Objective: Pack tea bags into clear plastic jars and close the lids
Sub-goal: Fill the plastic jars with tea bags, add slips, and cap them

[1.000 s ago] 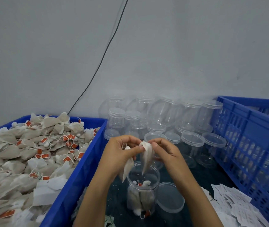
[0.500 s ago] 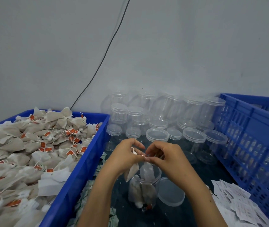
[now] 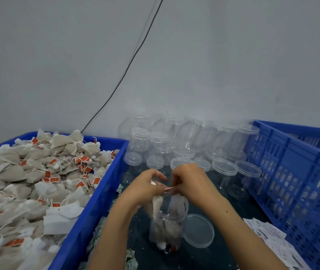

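Both hands meet just above the mouth of an open clear plastic jar standing on the dark table near its front edge. The left hand has its fingers curled, gripping a pale fabric tea bag that hangs beside the jar's rim. The right hand pinches a small red paper tag between thumb and fingertips, and a second tea bag dangles below it into the jar's opening (several bags already sit inside). A round clear lid lies flat, touching the jar's right side. A blue plastic crate heaped with tea bags fills the table's left edge; lidded empty clear jars crowd the back edge.
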{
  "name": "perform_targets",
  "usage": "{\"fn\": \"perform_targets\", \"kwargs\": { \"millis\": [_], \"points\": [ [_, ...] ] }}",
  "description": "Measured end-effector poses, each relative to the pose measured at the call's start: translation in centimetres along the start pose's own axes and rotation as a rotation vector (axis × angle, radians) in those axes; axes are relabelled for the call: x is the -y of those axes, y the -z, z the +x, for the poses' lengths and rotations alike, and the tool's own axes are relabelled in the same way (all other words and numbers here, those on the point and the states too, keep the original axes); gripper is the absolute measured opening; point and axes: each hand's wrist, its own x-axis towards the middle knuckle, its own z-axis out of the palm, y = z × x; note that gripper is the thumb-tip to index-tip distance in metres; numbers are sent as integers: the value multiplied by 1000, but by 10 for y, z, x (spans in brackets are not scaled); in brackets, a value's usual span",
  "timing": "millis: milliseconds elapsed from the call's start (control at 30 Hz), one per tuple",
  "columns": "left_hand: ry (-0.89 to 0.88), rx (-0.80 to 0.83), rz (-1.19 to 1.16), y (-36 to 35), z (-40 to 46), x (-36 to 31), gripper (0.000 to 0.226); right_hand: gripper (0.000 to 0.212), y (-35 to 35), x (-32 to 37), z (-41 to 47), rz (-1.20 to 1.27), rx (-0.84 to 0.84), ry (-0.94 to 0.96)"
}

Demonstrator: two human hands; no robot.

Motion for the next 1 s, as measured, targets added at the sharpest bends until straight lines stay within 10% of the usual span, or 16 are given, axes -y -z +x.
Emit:
{"fn": "perform_targets", "kwargs": {
  "millis": [167,367,633,833,1000],
  "points": [
    [-44,14,-241,3,-2,-2,28,21,5,-13,-7,386,-17,-88],
    [-135,-169,-351,1,3,-4,28,14,9,-19,-10,209,-97,-84],
    [-294,-358,-706,4,9,-4,24,13,-14,33,-6,-413,380,182],
    [-252,-338,-683,-4,12,-2,21,20,2,11,2,-78,655,116],
    [-259,-304,-652,-16,10,-7,21,17,21,-10,-6,419,141,7]
  ]
}}
